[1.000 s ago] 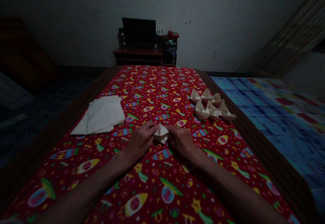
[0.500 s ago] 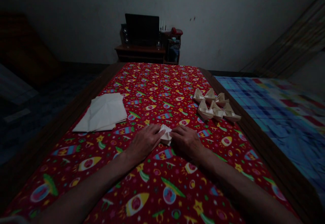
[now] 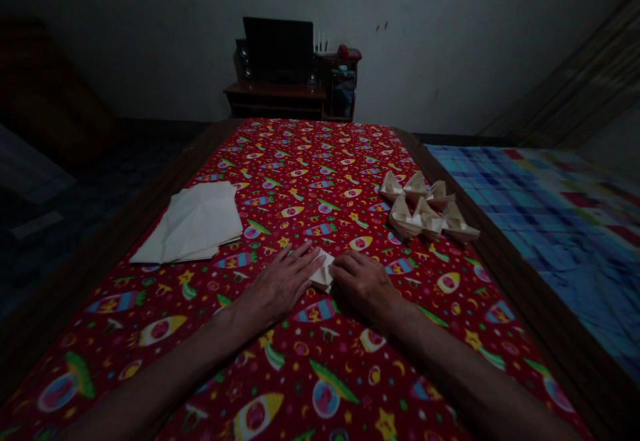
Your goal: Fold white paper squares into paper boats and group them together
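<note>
A small folded piece of white paper [image 3: 324, 273] lies on the red patterned cloth between my hands. My left hand [image 3: 285, 280] rests flat, its fingers stretched out and their tips over the paper's left part. With curled fingers, my right hand [image 3: 364, 282] grips the paper's right edge; the fingertips are partly hidden. Folded paper boats [image 3: 423, 218], several of them in two rows, stand to the right beyond my right hand. Farther left is a stack of creased white paper sheets [image 3: 200, 221].
The red cloth [image 3: 320, 161] covers a table with a dark wooden border [image 3: 505, 268]. At the far wall, a desk [image 3: 275, 98] carries a black monitor [image 3: 279, 51] and speakers. A blue checked sheet [image 3: 520, 208] spreads out at the right.
My left hand has flattened, its fingers now stretched over the paper instead of pinching its edge. The right fingers have curled in more. The view has tilted slightly.
</note>
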`<state>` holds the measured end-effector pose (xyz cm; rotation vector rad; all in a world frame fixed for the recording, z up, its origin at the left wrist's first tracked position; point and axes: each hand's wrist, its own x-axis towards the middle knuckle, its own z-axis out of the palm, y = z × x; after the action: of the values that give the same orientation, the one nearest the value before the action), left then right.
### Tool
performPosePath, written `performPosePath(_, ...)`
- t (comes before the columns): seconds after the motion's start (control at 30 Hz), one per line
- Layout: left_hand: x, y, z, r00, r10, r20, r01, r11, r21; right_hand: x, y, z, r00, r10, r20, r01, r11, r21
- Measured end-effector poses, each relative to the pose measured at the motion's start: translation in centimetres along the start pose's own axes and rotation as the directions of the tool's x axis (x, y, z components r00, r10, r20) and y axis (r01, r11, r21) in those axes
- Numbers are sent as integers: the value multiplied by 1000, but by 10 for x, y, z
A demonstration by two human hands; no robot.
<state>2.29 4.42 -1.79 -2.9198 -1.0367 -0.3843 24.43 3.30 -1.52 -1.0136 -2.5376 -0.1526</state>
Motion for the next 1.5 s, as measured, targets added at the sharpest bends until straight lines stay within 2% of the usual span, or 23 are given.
performPosePath(0.23, 3, -2, -3, 1000, -18, 10, 18, 1000, -1, 0, 0, 0, 1000, -13, 10, 13, 1000, -6)
performPosePath(0.4, -2, 3, -4, 993, 17, -114, -24, 998, -61, -2, -1, -4, 998, -56, -26, 55, 998, -40)
performPosePath(0.57, -5, 10, -10, 977, 14, -215, -59, 977, -204, -2, -1, -5, 996, -60, -67, 59, 998, -18)
performPosePath(0.67, -5, 11, -11, 982, -10, -189, -40, 965, -259, -2, 2, -3, 993, -69, -97, 71, 997, 12)
performPosePath(0.77, -4, 11, -10, 985, -26, -169, -21, 963, -270, -2, 4, 0, 993, -91, -76, 96, 993, 61)
performPosePath(1.03, -3, 11, -10, 987, 1, -162, -26, 988, -154, 2, 2, -6, 1000, -31, 5, 30, 980, 196)
performPosePath(1.3, -3, 12, -13, 990, 23, -142, -38, 993, -109, 0, 2, -15, 998, -37, 54, 18, 948, 318)
performPosePath(1.5, -2, 12, -14, 993, 13, -114, -22, 996, -86, 0, 0, -16, 996, -16, 92, -14, 950, 311)
